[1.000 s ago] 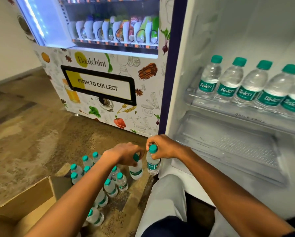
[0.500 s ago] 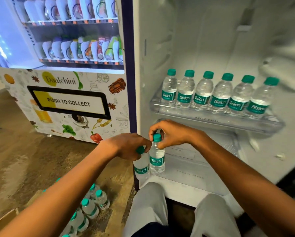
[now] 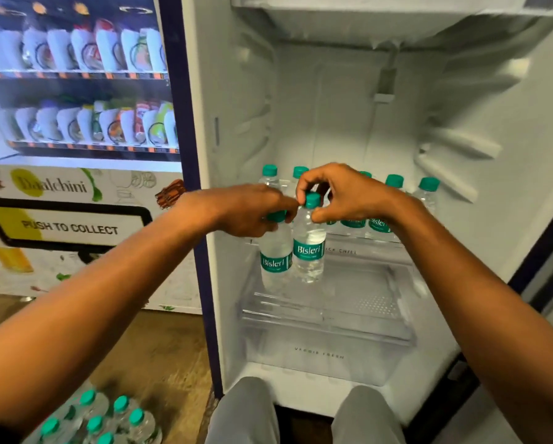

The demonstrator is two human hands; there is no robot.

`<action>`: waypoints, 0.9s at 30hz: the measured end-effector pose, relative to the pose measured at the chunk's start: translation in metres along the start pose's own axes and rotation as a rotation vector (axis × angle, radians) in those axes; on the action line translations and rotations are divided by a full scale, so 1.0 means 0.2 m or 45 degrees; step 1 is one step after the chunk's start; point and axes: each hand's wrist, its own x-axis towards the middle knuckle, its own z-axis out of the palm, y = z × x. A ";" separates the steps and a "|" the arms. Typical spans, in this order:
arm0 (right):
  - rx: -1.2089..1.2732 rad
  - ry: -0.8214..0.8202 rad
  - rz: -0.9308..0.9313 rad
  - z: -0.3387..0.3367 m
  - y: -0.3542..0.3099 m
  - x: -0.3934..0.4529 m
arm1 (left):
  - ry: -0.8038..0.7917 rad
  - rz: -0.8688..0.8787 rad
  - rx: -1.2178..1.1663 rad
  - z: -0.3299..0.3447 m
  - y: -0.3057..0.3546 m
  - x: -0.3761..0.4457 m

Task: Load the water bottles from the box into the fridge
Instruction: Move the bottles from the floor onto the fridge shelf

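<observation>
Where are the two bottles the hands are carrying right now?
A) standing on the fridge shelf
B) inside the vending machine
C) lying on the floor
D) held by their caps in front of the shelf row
D: the left hand and right hand each grip a bottle at its cap, hanging before the shelf row.

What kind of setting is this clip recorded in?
Probably a workplace pantry or break area, not a home kitchen. An illustrated snack vending machine with a "PUSH TO COLLECT" flap stands beside the open white fridge, and loose green-capped clear plastic water bottles wait on a bare mottled brown floor.
</observation>
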 end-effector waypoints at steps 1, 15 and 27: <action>0.007 0.026 -0.001 -0.06 -0.01 0.00 | 0.018 0.012 0.013 -0.05 0.00 0.02; -0.178 0.451 -0.160 -0.72 -0.16 0.05 | 0.491 0.071 0.116 -0.72 -0.03 0.15; -0.343 0.661 -0.089 -0.73 -0.02 0.28 | 0.781 -0.128 0.168 -0.71 -0.14 0.42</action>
